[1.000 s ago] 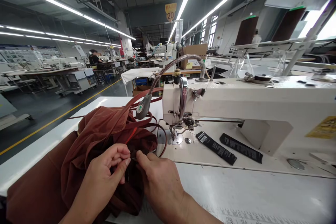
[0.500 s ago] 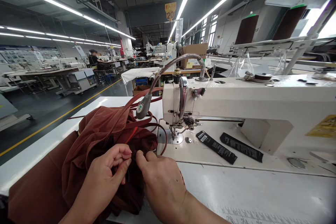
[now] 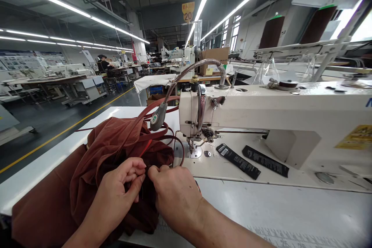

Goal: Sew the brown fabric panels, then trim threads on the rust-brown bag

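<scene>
A bunched heap of reddish-brown cloth [image 3: 109, 139] lies on the left of the sewing table, with long straps [image 3: 148, 114] of similar colour looping over it. My left hand [image 3: 122, 186] is closed in a pinch over the cloth's dark folds; whatever is between thumb and fingertips is too small to make out. Close beside it, my right hand [image 3: 174, 190] is closed with its fingers curled down into the dark cloth, and its fingertips are hidden. Just beyond my hands stands a white sewing machine [image 3: 247, 108], its needle and presser foot [image 3: 191, 146] over the metal plate.
Two black printed labels [image 3: 238, 161] [image 3: 266, 161] lie on the machine bed. A lamp on a bent metal neck [image 3: 158, 116] hangs above the cloth. Brown thread cones [image 3: 271, 32] stand at upper right. A ruler scale [image 3: 279, 236] marks the front edge. Another person [image 3: 103, 65] sits far left.
My right hand has shifted slightly up and its forearm lies flatter to the right. The left hand stays pinched in nearly the same place. The view has moved slightly.
</scene>
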`<state>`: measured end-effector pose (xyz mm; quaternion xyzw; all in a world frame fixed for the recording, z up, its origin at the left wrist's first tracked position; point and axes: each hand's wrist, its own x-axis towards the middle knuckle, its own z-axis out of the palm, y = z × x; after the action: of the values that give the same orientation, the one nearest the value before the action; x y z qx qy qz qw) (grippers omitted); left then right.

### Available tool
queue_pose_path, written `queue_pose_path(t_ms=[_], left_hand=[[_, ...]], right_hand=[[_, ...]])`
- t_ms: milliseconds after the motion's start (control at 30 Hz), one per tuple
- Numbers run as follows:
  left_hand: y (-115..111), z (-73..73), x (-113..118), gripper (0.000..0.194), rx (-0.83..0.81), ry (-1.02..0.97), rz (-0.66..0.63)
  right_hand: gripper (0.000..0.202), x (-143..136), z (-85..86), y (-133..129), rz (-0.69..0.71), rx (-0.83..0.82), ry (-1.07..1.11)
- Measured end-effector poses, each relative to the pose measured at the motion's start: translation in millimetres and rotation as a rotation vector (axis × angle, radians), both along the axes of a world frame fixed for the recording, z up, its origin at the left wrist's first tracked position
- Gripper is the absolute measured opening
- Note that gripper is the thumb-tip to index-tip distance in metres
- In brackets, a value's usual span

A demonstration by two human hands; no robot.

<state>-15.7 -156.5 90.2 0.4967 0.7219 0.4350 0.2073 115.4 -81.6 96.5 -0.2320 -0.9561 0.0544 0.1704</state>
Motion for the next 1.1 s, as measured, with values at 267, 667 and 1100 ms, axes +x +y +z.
queue_pose_path(t_ms=[267,667,1100], left_hand=[[-1,-4.8,-2,0.022,0.027,0.041,0.014],[-4,-1.2,-3,0.019,-0.057,0.379,-0.073],[6,3.5,-3,0.021,-0.097,0.102,-0.057]], right_hand=[[0.007,13,-16.1,6,-0.065,-0.423,0.333],[0.014,-11,-30.6,14,0.085,-0.827,0.569],[0.012,-10,-33.9,13,0.177,-0.965,0.685]])
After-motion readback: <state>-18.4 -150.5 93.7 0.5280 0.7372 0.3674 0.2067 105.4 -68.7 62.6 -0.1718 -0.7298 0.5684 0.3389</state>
